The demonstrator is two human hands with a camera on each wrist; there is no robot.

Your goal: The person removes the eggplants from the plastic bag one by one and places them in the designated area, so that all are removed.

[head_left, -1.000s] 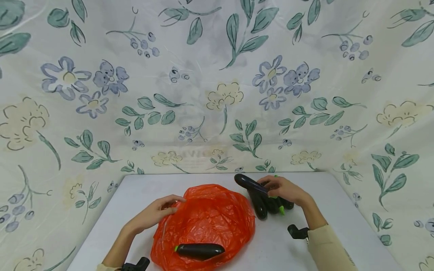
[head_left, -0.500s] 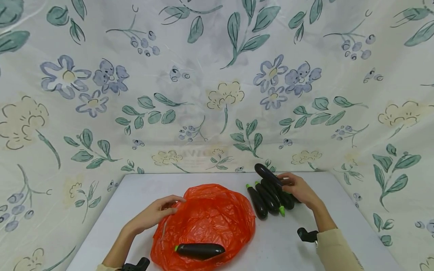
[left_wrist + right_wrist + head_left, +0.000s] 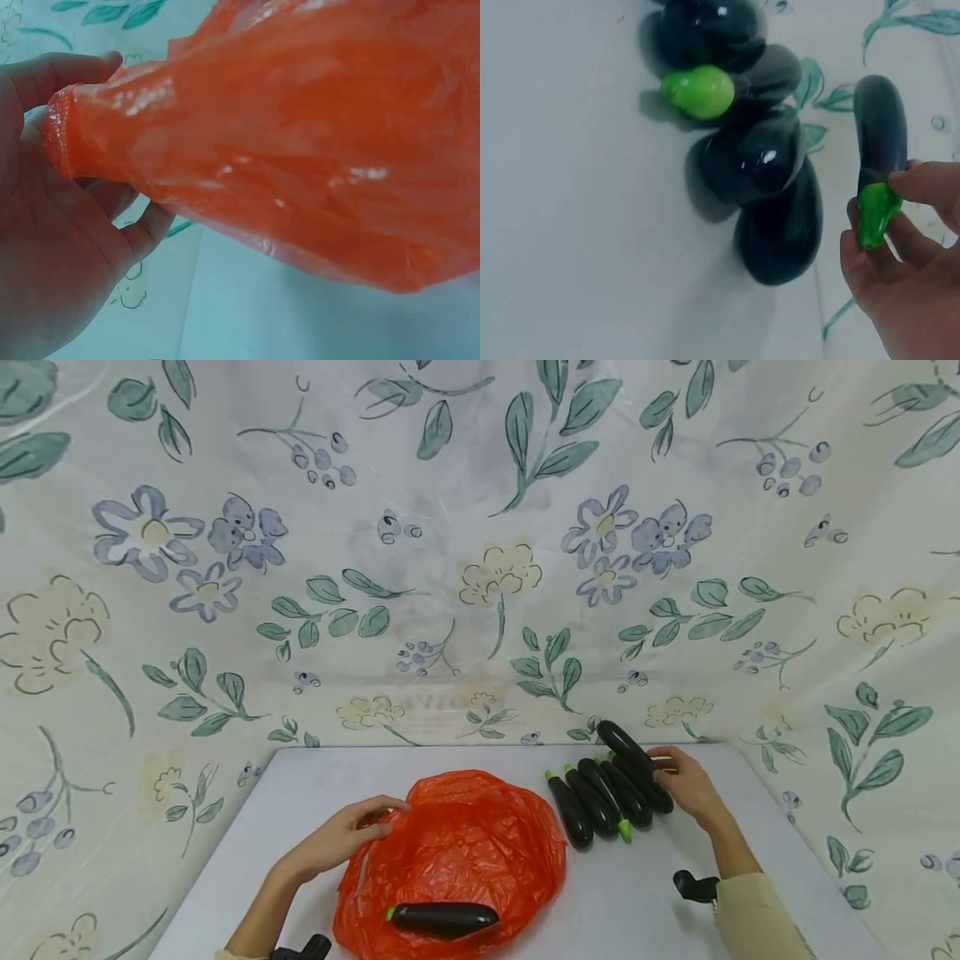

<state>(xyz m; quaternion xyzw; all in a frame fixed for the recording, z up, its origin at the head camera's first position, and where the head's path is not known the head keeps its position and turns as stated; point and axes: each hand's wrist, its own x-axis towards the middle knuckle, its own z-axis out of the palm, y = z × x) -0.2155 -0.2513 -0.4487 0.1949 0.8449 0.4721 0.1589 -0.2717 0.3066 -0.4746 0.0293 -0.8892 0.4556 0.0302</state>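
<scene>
My left hand (image 3: 336,839) grips the left edge of a red plastic bag (image 3: 480,827), its mouth spread wide. In the left wrist view, the bag's gathered rim (image 3: 64,135) sits between thumb and fingers. One eggplant (image 3: 444,920) with a green stem end lies at the bag's near side. At the back right, my right hand (image 3: 692,789) pinches another eggplant (image 3: 880,124) just by its green cap (image 3: 875,214), tilted above the table. Beside and below it, several dark eggplants (image 3: 596,802) lie side by side in a slanting row.
A white table (image 3: 622,893) carries everything. Behind it and at both sides hangs a floral-printed cloth (image 3: 450,527). Dark wrist camera mounts (image 3: 696,887) sit on both forearms.
My right hand has moved rightward with the held eggplant, from over the left part of the row to its right end, uncovering the eggplants below. The left hand and bag stay put.
</scene>
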